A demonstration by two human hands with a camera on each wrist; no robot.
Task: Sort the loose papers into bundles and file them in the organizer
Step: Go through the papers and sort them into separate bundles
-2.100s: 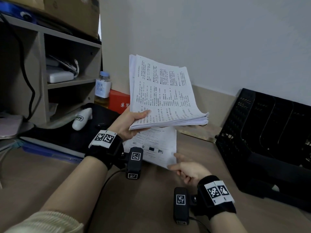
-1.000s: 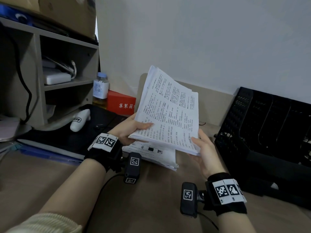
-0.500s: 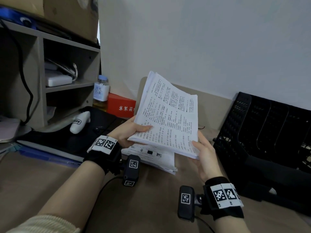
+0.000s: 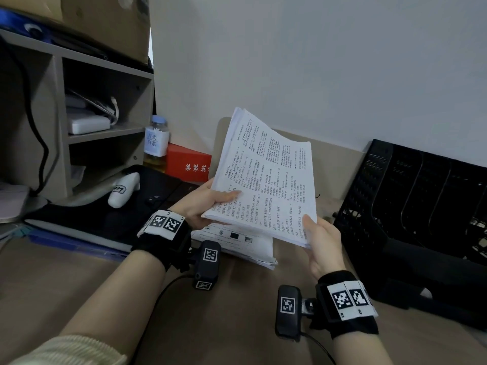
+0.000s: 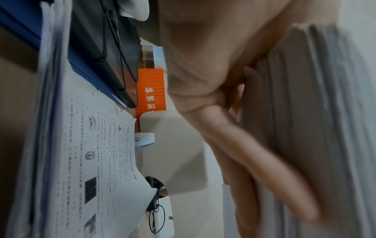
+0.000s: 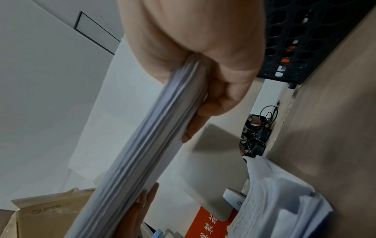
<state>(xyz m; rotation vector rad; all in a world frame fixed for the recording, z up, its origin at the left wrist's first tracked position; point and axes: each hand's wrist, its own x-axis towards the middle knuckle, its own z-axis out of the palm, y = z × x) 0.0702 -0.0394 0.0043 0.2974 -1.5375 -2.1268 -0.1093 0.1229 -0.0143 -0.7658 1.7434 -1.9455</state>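
Both hands are holding a tilted bundle of papers (image 4: 266, 177) above the desk (image 4: 184, 312): left hand (image 4: 203, 204) pinching its left edge, right hand (image 4: 320, 243) gripping the near right corner.

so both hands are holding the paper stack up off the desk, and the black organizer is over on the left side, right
Not quite: the black organizer is on the right side, not the left, as the head view shows. The rest holds: the left hand and right hand both hold the paper stack up off the desk.
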